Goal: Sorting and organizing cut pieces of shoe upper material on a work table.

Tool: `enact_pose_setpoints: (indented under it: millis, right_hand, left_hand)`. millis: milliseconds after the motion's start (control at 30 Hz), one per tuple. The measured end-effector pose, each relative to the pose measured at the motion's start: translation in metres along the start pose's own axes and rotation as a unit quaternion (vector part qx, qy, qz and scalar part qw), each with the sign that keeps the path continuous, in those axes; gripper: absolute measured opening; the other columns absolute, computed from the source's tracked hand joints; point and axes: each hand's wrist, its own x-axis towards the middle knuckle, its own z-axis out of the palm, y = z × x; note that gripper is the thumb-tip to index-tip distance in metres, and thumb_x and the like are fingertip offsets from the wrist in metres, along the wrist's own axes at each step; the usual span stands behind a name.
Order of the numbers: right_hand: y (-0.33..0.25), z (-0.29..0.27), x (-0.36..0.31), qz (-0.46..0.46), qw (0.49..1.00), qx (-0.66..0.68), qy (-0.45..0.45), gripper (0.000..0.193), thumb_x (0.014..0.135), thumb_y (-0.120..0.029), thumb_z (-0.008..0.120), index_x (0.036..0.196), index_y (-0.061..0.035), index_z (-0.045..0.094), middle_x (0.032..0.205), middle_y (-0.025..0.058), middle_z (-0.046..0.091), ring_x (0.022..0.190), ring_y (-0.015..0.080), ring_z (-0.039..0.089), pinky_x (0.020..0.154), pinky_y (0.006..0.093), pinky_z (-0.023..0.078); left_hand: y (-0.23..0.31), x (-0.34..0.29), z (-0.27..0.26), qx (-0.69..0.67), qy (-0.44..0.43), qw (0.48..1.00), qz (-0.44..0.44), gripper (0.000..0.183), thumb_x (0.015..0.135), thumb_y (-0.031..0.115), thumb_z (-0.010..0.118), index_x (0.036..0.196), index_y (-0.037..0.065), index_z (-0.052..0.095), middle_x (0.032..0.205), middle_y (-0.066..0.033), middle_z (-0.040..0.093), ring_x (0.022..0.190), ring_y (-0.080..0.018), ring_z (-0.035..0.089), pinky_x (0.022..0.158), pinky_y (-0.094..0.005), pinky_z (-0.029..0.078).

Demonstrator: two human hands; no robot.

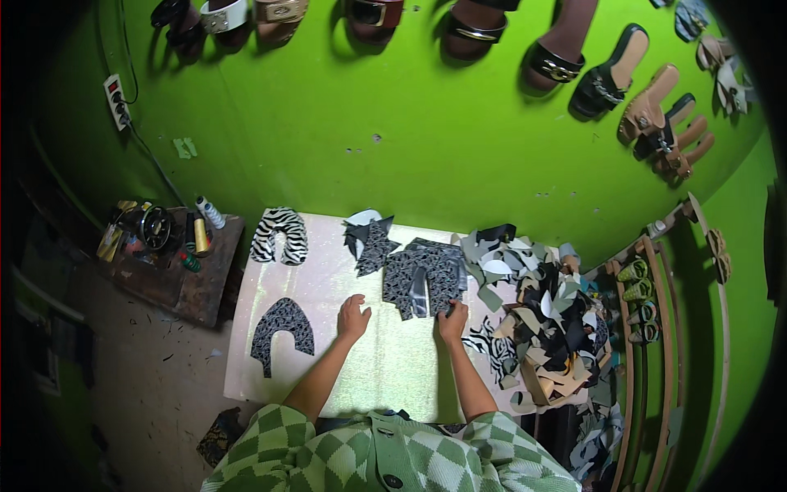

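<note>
On the pale work table (385,361) lies a grey-and-black patterned sheet of material (402,279) with a narrow slot cut out of it. My right hand (452,324) is closed at its lower right corner, fingers pinched on the edge. To the left of the sheet, my left hand (352,318) hovers or rests with loosely curved fingers, holding nothing. A U-shaped piece in the same pattern (283,328) lies farther left. Above it is a zebra-striped U-shaped piece (279,238). Dark pointed offcuts (373,242) with a white scrap sit near the far edge.
A large heap of scraps (557,320) covers the table's right side. At the left stands a small wooden table (176,283) with a black handwheel (156,227) and thread spools (211,213). Sandals (553,66) hang on the green wall; a wooden rack (627,328) is at right.
</note>
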Motion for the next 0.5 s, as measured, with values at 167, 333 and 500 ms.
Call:
enact_pose_setpoints:
  millis: [167, 333, 500]
  right_hand:
    - [-0.004, 0.000, 0.014, 0.040, 0.997, -0.062, -0.037, 0.031, 0.069, -0.023, 0.069, 0.092, -0.0056, 0.060, 0.091, 0.0124, 0.055, 0.088, 0.0282, 0.053, 0.078, 0.0393, 0.042]
    - [-0.002, 0.000, 0.027, 0.121, 0.989, -0.054, -0.069, 0.032, 0.067, -0.033, 0.071, 0.086, -0.0091, 0.062, 0.077, 0.0042, 0.061, 0.077, 0.0220, 0.059, 0.070, 0.0375, 0.043]
    - [-0.018, -0.005, 0.035, 0.086, 0.993, -0.079, 0.003, 0.046, 0.064, -0.021, 0.073, 0.102, -0.0093, 0.051, 0.093, 0.0082, 0.054, 0.090, 0.0258, 0.053, 0.078, 0.0399, 0.040]
  left_hand:
    - [0.028, 0.023, 0.048, -0.062, -0.018, 0.996, -0.057, 0.041, 0.073, 0.020, 0.067, 0.108, 0.007, 0.053, 0.096, -0.0104, 0.060, 0.092, -0.0273, 0.056, 0.079, -0.0359, 0.045]
    - [0.060, 0.027, 0.049, -0.013, 0.015, 0.993, -0.117, 0.028, 0.072, 0.023, 0.069, 0.093, 0.007, 0.060, 0.091, -0.0082, 0.063, 0.085, -0.0262, 0.059, 0.073, -0.0365, 0.047]
    - [0.066, 0.022, 0.042, 0.002, 0.038, 0.988, -0.148, 0.032, 0.070, 0.022, 0.071, 0.098, 0.009, 0.061, 0.095, -0.0073, 0.064, 0.087, -0.0257, 0.061, 0.073, -0.0363, 0.048]
